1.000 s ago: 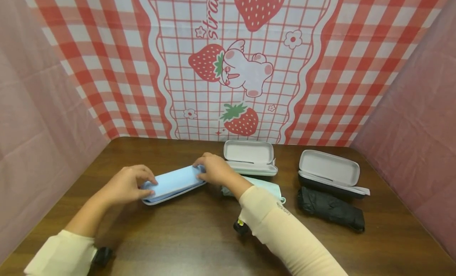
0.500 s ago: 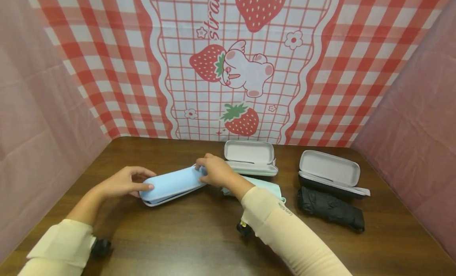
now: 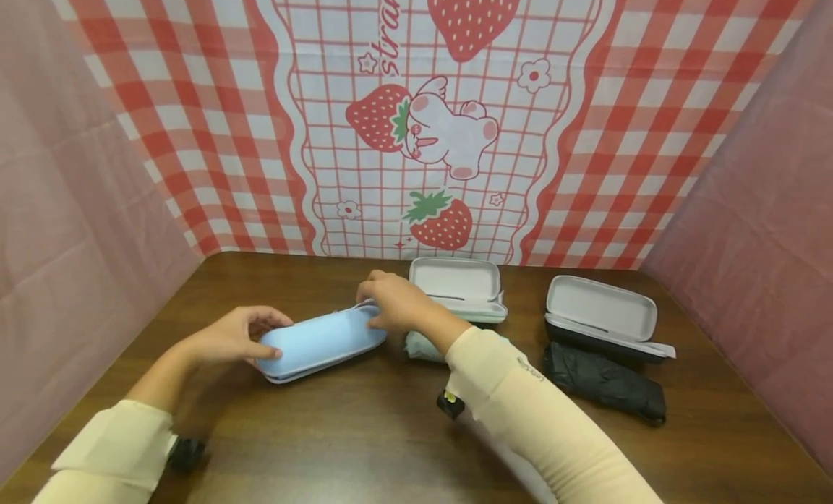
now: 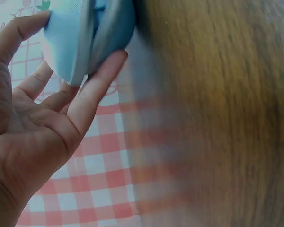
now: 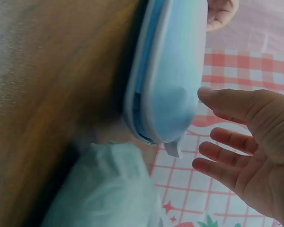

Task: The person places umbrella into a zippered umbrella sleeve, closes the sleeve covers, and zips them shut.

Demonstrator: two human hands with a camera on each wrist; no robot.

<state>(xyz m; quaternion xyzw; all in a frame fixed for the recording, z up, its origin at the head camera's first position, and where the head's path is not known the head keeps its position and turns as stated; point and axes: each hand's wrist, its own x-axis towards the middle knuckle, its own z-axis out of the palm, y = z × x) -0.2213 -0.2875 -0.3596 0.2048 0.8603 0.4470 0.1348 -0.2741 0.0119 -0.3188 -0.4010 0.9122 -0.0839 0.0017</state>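
A light blue zip case (image 3: 325, 340) lies on the table, its lid lowered, with a narrow gap along the edge. Darker blue shows in that gap in the right wrist view. My left hand (image 3: 228, 336) holds its left end, thumb on the lid; in the left wrist view another finger lies against the lower half (image 4: 118, 33). At the right end, my right hand (image 3: 397, 301) has its thumb at the lid, its other fingers loosely extended beyond the back edge. A zipper pull (image 5: 173, 148) hangs at that end, close to these fingers.
An open mint case (image 3: 454, 278) with grey lining stands behind my right hand. A mint folded umbrella (image 3: 424, 347) is partly hidden by my right forearm. To the right, an open black case (image 3: 601, 305) stands behind a black folded umbrella (image 3: 605, 385). A checked cloth hangs behind.
The blue case's lid has come down and the gap has narrowed. My left thumb has moved onto the lid. My right hand has shifted slightly toward the case's back edge.
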